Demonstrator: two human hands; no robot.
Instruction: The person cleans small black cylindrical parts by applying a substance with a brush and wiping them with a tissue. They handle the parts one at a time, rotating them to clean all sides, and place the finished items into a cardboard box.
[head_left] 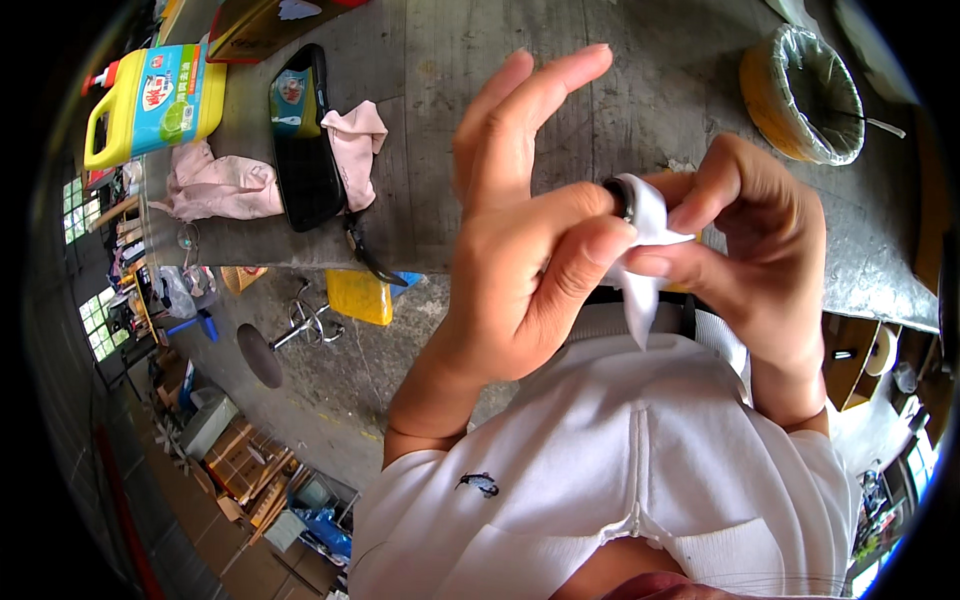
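Note:
In front of my chest, my left hand (535, 240) pinches a small dark object with a curved, shiny rim (622, 192) between thumb and index finger. Its other fingers stretch up and away. A strip of white cloth (646, 212) wraps over that rim, and one pointed end hangs down below the fingers. My right hand (765, 245) has its fingers curled, with thumb and forefinger closed on the cloth just right of the object. Most of the dark object is hidden behind the fingers and cloth, so its kind does not show.
On the grey table (440, 110) stand a yellow jug (212, 100) with a blue label and a glossy black visor-like object (305, 170) among pink cloths (225, 182). A plastic-lined yellow bucket (765, 100) is at the far right. A round stool (260, 355) stands on the floor at left.

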